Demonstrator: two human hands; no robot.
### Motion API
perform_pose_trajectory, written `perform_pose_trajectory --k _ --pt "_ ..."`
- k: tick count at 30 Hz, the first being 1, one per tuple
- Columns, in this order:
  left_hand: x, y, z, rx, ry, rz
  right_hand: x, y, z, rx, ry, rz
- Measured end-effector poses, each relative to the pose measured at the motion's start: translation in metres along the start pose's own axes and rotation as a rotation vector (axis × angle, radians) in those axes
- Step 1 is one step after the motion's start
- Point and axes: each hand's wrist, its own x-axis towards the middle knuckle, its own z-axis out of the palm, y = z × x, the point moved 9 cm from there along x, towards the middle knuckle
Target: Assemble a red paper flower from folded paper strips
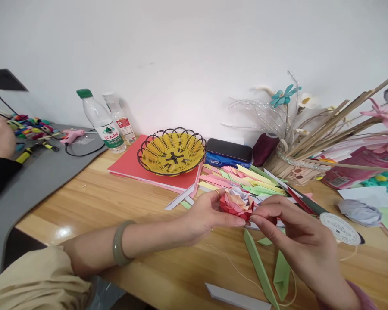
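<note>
Gripping the paper flower (pixel 236 204) with the left hand (pixel 204 216), apparently to steady it; pinching its right edge with the right hand (pixel 301 236).

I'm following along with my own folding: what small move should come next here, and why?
Probably a gentle pinch of the paper flower's red edge with the right hand. The left hand steadies the flower from the other side, and the right thumb and forefinger are already at that edge, though whether they grasp it is hard to tell.
</note>
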Motion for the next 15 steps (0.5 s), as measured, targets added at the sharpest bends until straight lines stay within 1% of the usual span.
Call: perform_pose_trajectory --k 4,6,8,12,15 --pt "0.001 0.001 -0.003 0.007 0.011 0.013 -0.002 0.023 0.009 0.141 -0.049 0.221" --pt "0.001 0.000 -0.003 0.028 0.007 0.012 -0.004 0.030 0.012 0.151 -0.068 0.274" --pt "0.001 0.000 -0.004 0.043 -0.001 0.016 -0.004 0.030 0.011 0.099 -0.061 0.253" --pt "0.003 0.000 -0.004 0.061 -0.022 0.028 -0.002 0.015 0.006 -0.027 -0.039 0.099" --pt "0.003 0.001 -0.004 0.085 -0.030 0.041 -0.003 0.003 0.009 -0.115 -0.074 -0.020"
